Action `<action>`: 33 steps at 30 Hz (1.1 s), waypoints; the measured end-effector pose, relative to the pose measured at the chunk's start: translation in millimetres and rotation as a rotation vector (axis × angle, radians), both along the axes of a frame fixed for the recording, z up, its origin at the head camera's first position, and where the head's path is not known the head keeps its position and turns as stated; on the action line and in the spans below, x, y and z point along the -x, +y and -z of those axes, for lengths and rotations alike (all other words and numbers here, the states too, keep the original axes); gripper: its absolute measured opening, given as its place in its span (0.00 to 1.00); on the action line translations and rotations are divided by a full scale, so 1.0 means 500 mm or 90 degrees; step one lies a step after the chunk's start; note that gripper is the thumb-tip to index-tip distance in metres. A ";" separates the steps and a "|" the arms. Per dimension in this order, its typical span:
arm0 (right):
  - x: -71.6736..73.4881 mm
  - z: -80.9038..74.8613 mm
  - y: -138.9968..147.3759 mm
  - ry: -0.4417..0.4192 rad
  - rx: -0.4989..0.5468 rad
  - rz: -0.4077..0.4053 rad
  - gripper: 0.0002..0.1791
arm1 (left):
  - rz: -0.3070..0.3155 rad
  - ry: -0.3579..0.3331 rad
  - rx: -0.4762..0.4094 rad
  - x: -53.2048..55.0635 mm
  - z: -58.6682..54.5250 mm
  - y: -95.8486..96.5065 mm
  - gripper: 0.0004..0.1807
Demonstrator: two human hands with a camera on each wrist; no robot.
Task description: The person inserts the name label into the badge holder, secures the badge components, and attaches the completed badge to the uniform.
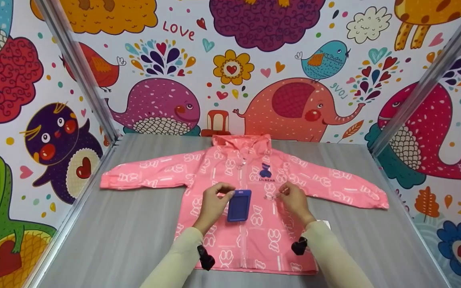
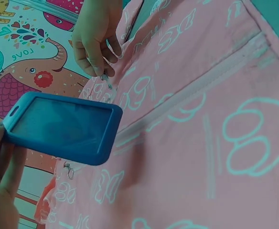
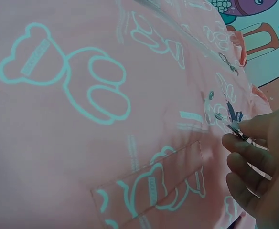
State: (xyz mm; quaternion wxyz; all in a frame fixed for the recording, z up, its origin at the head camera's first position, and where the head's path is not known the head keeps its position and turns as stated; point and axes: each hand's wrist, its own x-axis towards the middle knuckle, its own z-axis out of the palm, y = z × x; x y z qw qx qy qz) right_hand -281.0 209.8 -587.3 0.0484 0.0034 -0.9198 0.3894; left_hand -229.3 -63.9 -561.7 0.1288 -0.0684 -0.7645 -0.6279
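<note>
A blue card holder is hovering above the middle of the desk, a left hand pinching its slotted end, while the right hand is pinching a small metallic piece; beneath, a pink jacket is lying spread, its hood meeting the desk's far edge

Two forearms in long cream fabric sleeves reach forward, slanting up from the near side. The bare left grip pinches between thumb and bent fingers. The bare right grip, apart from it, pinches with thumb against index finger, the other fingers loosely curled.
</note>
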 end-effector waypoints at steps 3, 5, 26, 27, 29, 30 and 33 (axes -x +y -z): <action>-0.002 -0.001 0.004 -0.013 -0.036 0.001 0.06 | -0.013 0.001 0.002 0.001 0.000 0.004 0.05; -0.004 -0.002 0.007 -0.019 -0.060 0.002 0.06 | -0.022 0.003 -0.006 0.001 0.000 0.007 0.06; -0.012 -0.078 -0.023 0.011 -0.051 -0.077 0.03 | -0.024 0.006 -0.028 0.003 -0.004 0.013 0.04; -0.013 -0.083 -0.028 0.016 -0.041 -0.091 0.03 | -0.024 0.007 -0.031 0.003 -0.004 0.014 0.04; -0.014 -0.093 -0.038 0.027 -0.022 -0.129 0.04 | -0.026 0.006 -0.035 0.003 -0.006 0.016 0.05; -0.016 -0.097 -0.043 0.030 -0.015 -0.153 0.04 | -0.027 0.004 -0.037 0.003 -0.007 0.017 0.05; -0.019 -0.109 -0.055 0.046 -0.001 -0.235 0.06 | -0.033 0.000 -0.035 0.003 -0.009 0.020 0.05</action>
